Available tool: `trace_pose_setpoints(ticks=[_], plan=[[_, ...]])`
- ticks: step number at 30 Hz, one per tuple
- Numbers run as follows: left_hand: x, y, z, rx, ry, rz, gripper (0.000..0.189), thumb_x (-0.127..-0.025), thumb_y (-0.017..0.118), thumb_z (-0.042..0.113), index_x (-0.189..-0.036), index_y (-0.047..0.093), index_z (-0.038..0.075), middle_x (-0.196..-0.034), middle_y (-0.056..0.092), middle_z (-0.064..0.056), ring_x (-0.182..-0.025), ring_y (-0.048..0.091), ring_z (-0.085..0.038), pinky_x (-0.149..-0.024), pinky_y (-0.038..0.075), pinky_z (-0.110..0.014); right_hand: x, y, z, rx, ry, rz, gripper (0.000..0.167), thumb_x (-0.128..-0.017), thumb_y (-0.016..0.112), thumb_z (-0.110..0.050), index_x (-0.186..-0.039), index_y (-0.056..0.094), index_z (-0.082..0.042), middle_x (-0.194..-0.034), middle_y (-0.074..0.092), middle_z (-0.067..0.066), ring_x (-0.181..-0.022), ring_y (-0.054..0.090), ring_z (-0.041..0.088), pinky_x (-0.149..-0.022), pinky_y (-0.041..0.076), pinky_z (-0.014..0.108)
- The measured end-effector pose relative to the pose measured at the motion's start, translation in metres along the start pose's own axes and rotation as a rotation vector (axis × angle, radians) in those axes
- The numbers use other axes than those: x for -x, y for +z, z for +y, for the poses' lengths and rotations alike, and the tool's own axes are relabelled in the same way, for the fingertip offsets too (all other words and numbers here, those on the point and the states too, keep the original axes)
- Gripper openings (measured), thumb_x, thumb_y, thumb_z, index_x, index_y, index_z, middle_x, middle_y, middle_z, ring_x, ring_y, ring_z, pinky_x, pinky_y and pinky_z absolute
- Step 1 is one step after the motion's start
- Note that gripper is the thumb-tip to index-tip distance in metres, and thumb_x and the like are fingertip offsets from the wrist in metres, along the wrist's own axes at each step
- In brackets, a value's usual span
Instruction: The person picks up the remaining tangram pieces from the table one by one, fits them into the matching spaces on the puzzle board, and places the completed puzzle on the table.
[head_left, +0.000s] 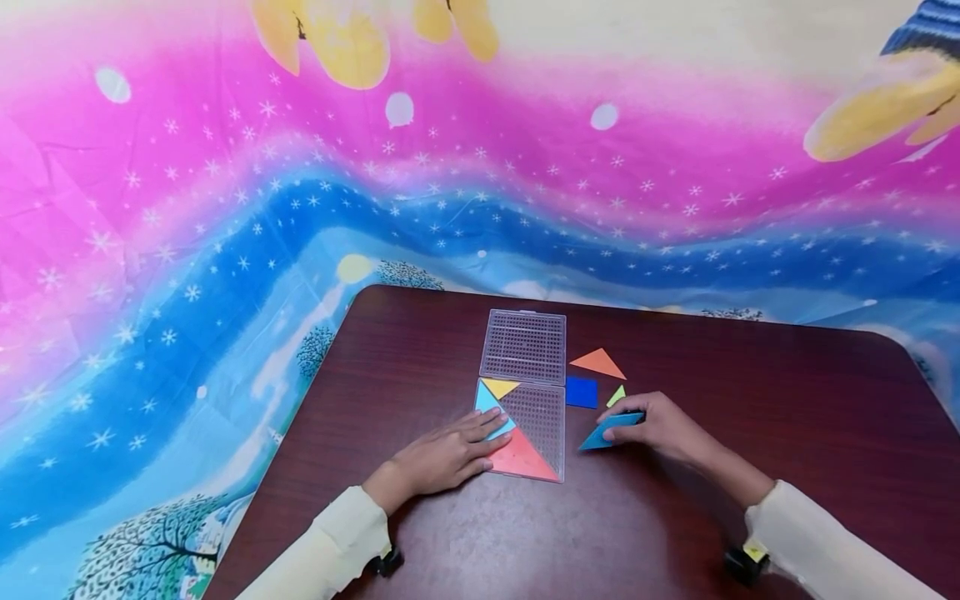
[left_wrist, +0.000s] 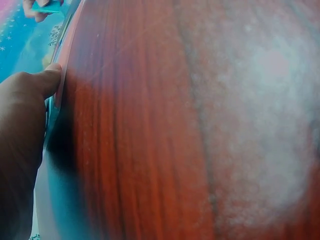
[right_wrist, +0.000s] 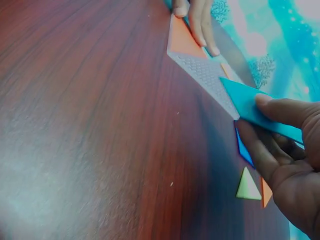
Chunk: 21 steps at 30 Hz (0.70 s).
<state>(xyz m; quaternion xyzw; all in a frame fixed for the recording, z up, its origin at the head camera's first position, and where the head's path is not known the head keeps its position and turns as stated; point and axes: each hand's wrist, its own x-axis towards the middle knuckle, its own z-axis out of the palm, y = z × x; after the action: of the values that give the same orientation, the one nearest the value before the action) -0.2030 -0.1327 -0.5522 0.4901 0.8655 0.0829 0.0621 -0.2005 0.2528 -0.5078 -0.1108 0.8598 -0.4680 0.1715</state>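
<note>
Nearest, 2 pale sleeves [head_left: 322, 542] reach in over the dark tabletop [head_left: 525, 533]. The near half of an unfolded clear case [head_left: 542, 412] has 3 pieces in it: a coral triangle [head_left: 528, 458] along the near edge, a light-blue piece [head_left: 489, 402] at the left and a small yellow triangle [head_left: 499, 387] in the far left corner. The left hand [head_left: 450, 454] lies palm down across the left edge, fingers extended and grasping nothing, fingertips resting on the light-blue piece and coral triangle. Right of the case, the right hand [head_left: 663, 421] pinches a teal piece [head_left: 602, 435] between thumb and fingers, tilted; whether its lower tip meets the tabletop is unclear. Beyond it lie a small lime triangle [head_left: 617, 397], a blue square [head_left: 582, 392] just beside the case's right edge, and an orange triangle [head_left: 602, 363]. The case's far half [head_left: 522, 346] shows its perforated grid. Behind hangs a pink and blue cloth [head_left: 480, 167].
</note>
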Motion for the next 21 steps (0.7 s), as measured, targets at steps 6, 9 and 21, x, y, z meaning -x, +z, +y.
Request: trace_pose_setpoints(ticks=[6,9,21], plan=[[-0.001,0.000,0.000,-0.005,0.002,0.000,0.055,-0.112,0.038,0.040,-0.162,0.030,0.021,-0.171,0.024,-0.005,-0.160,0.018,-0.021,-0.130,0.022,-0.038,-0.006,0.004,-0.012,-0.119,0.084,0.059,0.037,-0.082,0.087,-0.028,-0.107,0.071,-0.005,-0.095,0.067,0.012,-0.089,0.061,0.027,-0.074,0.061,0.039],[-0.001,0.001,0.000,-0.002,0.000,0.001,0.055,-0.112,0.038,0.040,-0.162,0.030,0.021,-0.171,0.024,-0.005,-0.161,0.017,-0.020,-0.130,0.021,-0.038,-0.009,0.006,-0.015,-0.188,0.125,0.064,0.041,-0.082,0.088,-0.028,-0.109,0.072,-0.003,-0.087,0.068,0.009,-0.082,0.063,0.025,-0.075,0.062,0.042],[0.000,0.003,-0.001,0.005,0.002,0.013,0.055,-0.111,0.038,0.040,-0.162,0.030,0.021,-0.171,0.024,-0.005,-0.161,0.017,-0.020,-0.130,0.022,-0.038,-0.017,0.017,-0.027,-0.343,0.184,0.064,0.045,-0.086,0.085,-0.025,-0.116,0.073,0.005,-0.099,0.077,0.008,-0.084,0.073,0.021,-0.086,0.064,0.047]])
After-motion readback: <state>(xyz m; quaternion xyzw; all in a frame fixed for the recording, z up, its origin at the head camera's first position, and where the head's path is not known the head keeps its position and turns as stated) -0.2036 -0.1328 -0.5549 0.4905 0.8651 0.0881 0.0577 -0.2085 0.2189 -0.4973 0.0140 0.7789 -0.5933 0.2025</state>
